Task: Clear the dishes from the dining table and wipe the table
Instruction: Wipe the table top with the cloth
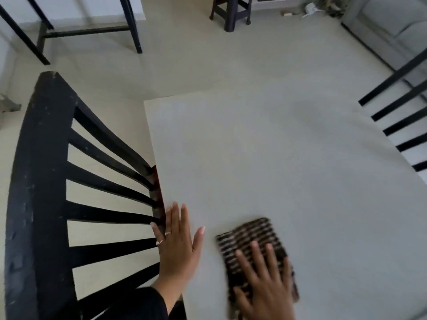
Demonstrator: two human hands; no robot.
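The pale dining table [288,158] fills the right half of the view, and no dishes show on it. A dark striped cloth [249,236] lies flat near the table's front left part. My right hand [265,282] presses down on the cloth with straight, spread fingers. My left hand [178,245] rests flat on the table's left edge, fingers straight, beside the chair.
A black slat-backed chair [41,181] stands tight against the table's left edge. Another black chair [399,116] is at the right edge. On the floor beyond stand a dark stool [231,12], black furniture legs [131,24] and a grey sofa [397,31].
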